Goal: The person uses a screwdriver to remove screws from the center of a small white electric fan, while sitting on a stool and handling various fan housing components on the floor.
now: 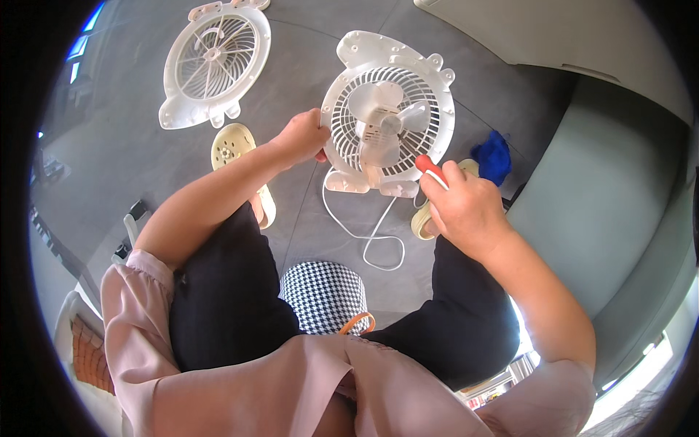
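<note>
A: The round white plastic fan body with exposed blades [388, 124] is steadied on the grey floor by the left hand [302, 137], fingers curled on its rim. A red-handled tool [431, 170] is gripped in the closed right hand [466, 207].

B: A slip onto the blades is judged possible. The white cord [371, 237] could be snagged. The detached white front grille [215, 62] lies well apart; a blue cloth [494, 156] lies near.

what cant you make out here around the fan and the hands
Head view only:
- Tool tip: the right hand covers all but the red handle end, so its kind is unclear.
- Fan left rim under the left hand: grip hidden by fingers.
- White cord: plug end not traceable.
- Blue thing: too small to identify.
</note>
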A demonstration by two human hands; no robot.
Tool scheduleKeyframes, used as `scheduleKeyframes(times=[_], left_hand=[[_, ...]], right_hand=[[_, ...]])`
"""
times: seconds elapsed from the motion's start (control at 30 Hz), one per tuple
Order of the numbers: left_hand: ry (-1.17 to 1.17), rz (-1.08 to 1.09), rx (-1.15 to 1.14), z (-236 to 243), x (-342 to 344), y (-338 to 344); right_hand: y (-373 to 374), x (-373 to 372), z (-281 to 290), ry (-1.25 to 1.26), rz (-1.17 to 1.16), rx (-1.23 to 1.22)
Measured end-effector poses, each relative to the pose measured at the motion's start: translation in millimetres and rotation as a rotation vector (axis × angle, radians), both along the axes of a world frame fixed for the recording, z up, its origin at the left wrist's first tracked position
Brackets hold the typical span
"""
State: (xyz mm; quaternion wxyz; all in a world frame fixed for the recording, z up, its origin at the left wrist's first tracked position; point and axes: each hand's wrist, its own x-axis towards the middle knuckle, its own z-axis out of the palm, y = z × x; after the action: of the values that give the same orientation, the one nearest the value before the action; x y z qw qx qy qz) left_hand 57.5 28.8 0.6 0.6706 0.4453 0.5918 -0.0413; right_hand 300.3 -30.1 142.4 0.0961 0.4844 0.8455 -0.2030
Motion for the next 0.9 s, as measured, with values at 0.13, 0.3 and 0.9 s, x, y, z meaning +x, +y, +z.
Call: scheduleKeyframes(times=[0.13,0.3,0.9], left_hand=[[0.027,-0.034,0.017,-4,-1,2],[0.007,0.013,0.035,-3,3,0],[0.027,0.052,-0.007,-13,-1,-7]], right_hand=[[14,2,-10,0.157,-0.415,-0.012],[31,28,-13,0.443,-1.395,-0.615],[34,17,-11,0.401,-1.391,-0.709]])
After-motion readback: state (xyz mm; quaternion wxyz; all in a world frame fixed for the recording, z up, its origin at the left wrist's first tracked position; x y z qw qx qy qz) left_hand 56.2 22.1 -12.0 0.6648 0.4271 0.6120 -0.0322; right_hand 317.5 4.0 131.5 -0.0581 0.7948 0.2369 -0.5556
